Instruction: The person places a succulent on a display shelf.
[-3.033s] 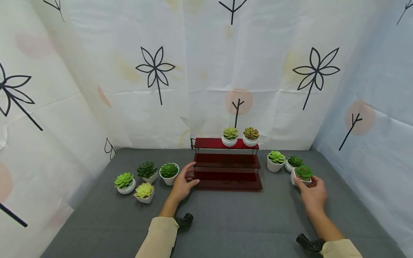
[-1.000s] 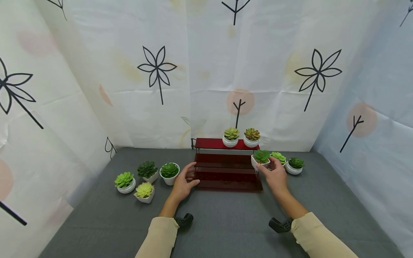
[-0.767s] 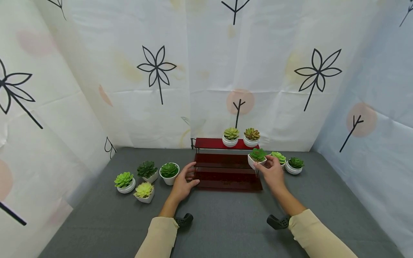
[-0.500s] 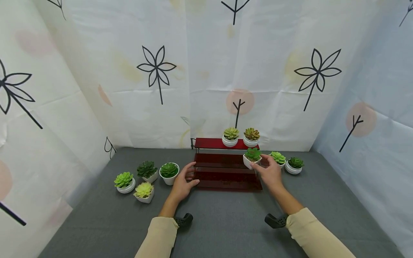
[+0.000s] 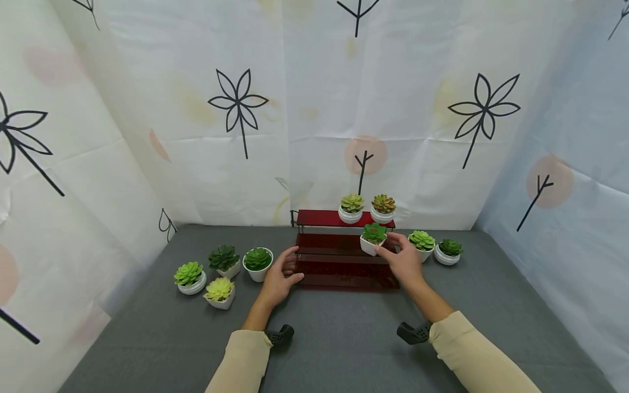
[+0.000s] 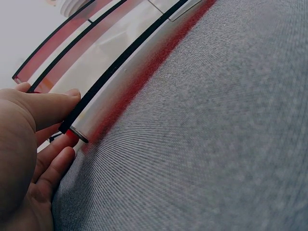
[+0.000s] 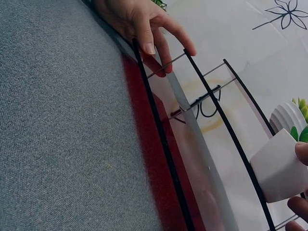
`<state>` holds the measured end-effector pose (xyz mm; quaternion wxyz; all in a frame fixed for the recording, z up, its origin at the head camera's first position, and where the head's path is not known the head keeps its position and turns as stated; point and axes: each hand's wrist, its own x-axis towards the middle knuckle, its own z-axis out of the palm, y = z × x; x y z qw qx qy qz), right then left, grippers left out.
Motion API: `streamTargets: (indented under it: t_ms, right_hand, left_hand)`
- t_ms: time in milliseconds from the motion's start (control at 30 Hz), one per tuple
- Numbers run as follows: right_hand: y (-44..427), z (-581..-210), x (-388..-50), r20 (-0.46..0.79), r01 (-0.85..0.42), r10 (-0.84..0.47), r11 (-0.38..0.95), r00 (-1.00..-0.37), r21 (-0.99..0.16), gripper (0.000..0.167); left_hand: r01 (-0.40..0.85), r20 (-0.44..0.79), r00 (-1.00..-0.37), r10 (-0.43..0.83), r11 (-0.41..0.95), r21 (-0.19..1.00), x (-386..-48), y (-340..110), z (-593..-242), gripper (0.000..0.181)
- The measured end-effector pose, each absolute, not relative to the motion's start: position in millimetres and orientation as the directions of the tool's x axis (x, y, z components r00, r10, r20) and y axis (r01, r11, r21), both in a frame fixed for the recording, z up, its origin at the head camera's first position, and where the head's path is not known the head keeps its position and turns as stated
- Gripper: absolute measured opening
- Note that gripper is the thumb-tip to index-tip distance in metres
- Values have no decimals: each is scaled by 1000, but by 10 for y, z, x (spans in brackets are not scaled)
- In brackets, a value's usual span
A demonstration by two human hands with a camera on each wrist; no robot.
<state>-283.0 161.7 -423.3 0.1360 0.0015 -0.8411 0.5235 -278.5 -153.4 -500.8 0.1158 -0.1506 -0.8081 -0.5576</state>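
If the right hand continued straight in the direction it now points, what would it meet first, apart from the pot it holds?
Probably the red rack, around its middle tier; the right hand holds the white pot in front of or over it, I cannot tell which.

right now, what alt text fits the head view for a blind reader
A right hand holds a green potted succulent at the middle tier of a red shelf, while the left hand grips its left end. Two potted succulents stand on the top tier; on the gray table, four at left, two at right.
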Motion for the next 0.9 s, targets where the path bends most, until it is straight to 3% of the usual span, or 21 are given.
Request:
streamTargets:
  t_ms: [200, 433, 900]
  right_hand:
    - [1601, -4236, -2880, 269, -200, 83, 472, -960, -859, 51]
    - [1588, -4249, -2936, 275, -220, 44, 487, -960, -845, 52]
    - [1530, -4255, -2994, 266, -241, -34, 544, -963, -804, 58]
  left_hand:
    - [447, 428, -894, 135, 367, 816, -2807, -1540, -5039, 69]
    - [358, 343, -934, 105, 339, 870, -2803, -1528, -5011, 70]
    - [342, 327, -939, 102, 334, 878, -2793, -1540, -5007, 69]
